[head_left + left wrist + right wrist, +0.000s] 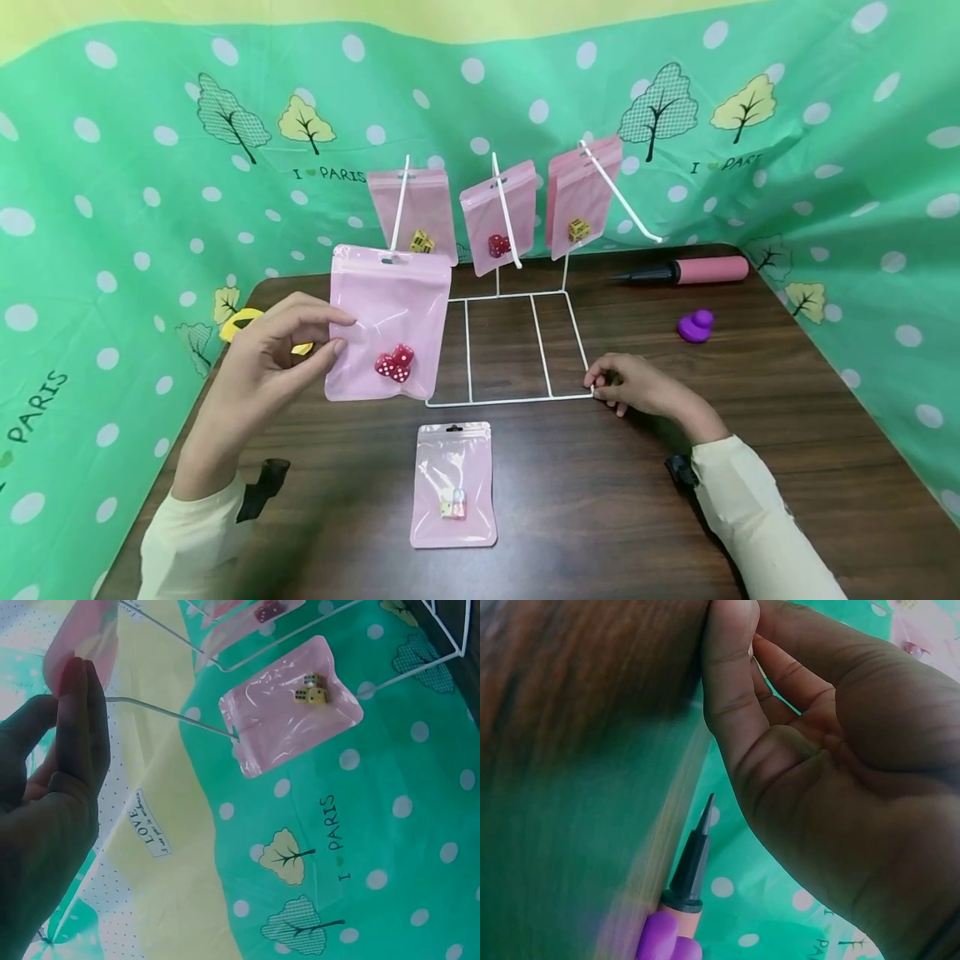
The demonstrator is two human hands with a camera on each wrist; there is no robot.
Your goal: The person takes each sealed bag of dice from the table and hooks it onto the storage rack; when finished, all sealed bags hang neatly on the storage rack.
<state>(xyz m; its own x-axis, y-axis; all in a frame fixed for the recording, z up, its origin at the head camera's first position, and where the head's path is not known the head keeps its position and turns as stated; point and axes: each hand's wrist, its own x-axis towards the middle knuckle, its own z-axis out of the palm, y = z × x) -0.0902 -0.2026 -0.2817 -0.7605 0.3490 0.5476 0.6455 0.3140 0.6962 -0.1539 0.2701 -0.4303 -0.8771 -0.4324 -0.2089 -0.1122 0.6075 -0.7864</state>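
My left hand [273, 367] pinches the left edge of a pink zip bag [375, 308] with red dice [395, 364] inside. The bag is upright, its hang hole close to the tip of the left hook [401, 204] of a white wire rack [510, 402]; whether the tip is through it I cannot tell. My right hand [637, 385] pinches the rack's front right corner. Pink bags hang on the hooks: one with yellow dice [422, 242] at left, one with red dice [498, 245] in the middle, one with a yellow die [578, 230] at right.
Another pink bag [453, 458] with pale dice lies flat in front of the rack. A pink and black hand pump [697, 271] and a purple rubber duck [696, 326] are at right. Something yellow [238, 323] lies behind my left hand. Green patterned cloth surrounds the table.
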